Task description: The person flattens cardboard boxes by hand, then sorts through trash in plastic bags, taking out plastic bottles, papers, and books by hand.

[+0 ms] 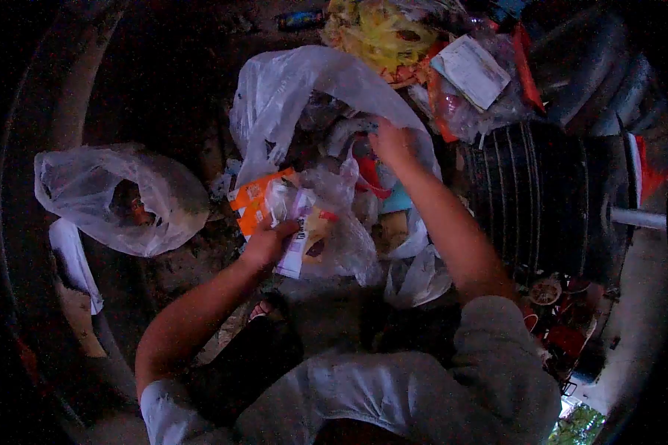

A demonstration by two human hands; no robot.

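A large translucent white plastic bag (274,81) lies wide open in front of me, full of mixed wrappers and scraps. My left hand (263,243) is closed on a white and purple printed packet (295,241) at the bag's near left. Touching that packet are an orange printed piece (254,199) and crumpled clear plastic (345,237). Inside the bag's right side, my right hand (395,144) has its fingers curled; what they hold is hidden in the dark. Just below these fingers is a red piece (369,174), with a light blue piece (398,196) near it.
Another open translucent bag (163,208) stands at the left, with white paper (74,256) beside it. Behind are a yellow plastic bag (378,33) and a stack of white papers (473,70). A black ribbed object (534,200) stands close on the right.
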